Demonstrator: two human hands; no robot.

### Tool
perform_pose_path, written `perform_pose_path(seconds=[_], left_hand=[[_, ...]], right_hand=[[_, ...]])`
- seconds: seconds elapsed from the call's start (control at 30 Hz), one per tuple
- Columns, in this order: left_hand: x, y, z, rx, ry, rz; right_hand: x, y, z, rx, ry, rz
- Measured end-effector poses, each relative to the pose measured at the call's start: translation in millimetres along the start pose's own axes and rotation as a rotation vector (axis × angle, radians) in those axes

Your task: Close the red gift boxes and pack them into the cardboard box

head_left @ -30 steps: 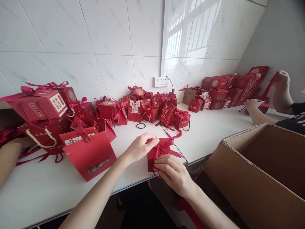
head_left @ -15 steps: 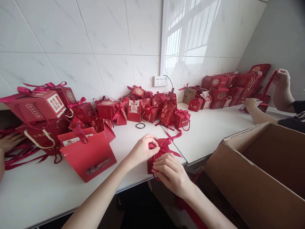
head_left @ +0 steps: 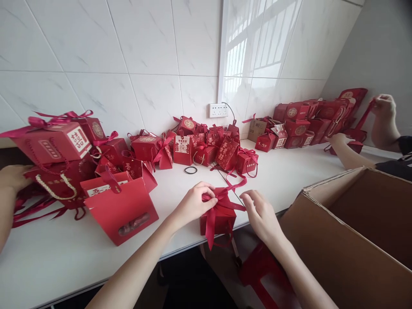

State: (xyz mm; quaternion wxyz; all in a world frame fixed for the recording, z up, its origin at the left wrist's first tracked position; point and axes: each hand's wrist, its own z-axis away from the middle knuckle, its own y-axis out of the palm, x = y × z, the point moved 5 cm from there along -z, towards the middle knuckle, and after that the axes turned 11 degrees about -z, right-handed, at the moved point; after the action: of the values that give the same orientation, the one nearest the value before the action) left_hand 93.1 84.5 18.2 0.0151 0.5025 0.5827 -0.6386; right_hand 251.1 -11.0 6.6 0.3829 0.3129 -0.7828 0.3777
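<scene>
A small red gift box (head_left: 222, 219) with a red ribbon (head_left: 225, 198) stands at the front edge of the white counter (head_left: 58, 257). My left hand (head_left: 193, 202) pinches the ribbon at the top of the box, fingers closed. My right hand (head_left: 260, 212) is just right of the box, fingers curled at the ribbon's right end; whether it grips the ribbon is unclear. A ribbon tail hangs down over the box front.
Several red gift boxes line the tiled wall, with a larger red bag (head_left: 120, 208) at left and a black hair tie (head_left: 190, 170) behind. An open cardboard box (head_left: 350, 231) stands at right. Other people's hands work at the left edge (head_left: 13, 178) and far right (head_left: 383, 107).
My right hand has moved from the front of the box to its right side, and a ribbon tail now hangs over the box front. The person's hand at left has come back toward the boxes.
</scene>
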Motion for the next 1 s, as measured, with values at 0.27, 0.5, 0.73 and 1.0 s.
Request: perform_pose_path(seconds=[0.27, 0.5, 0.73, 1.0], left_hand=[[-4, -0.3, 2, -0.007, 0.021, -0.003], [-3, -0.3, 1, -0.004, 0.015, -0.006], [-1, -6.5, 3, -0.090, 0.034, 0.018], [18, -17.6, 11, -0.126, -0.309, -0.169]], right_hand=[[-22, 19, 3, 0.364, 0.298, -0.322], [-9, 8, 22, 0.418, 0.348, -0.282], [-11, -7, -11, 0.241, 0.241, -0.143], [-11, 37, -49, 0.391, 0.193, -0.248]])
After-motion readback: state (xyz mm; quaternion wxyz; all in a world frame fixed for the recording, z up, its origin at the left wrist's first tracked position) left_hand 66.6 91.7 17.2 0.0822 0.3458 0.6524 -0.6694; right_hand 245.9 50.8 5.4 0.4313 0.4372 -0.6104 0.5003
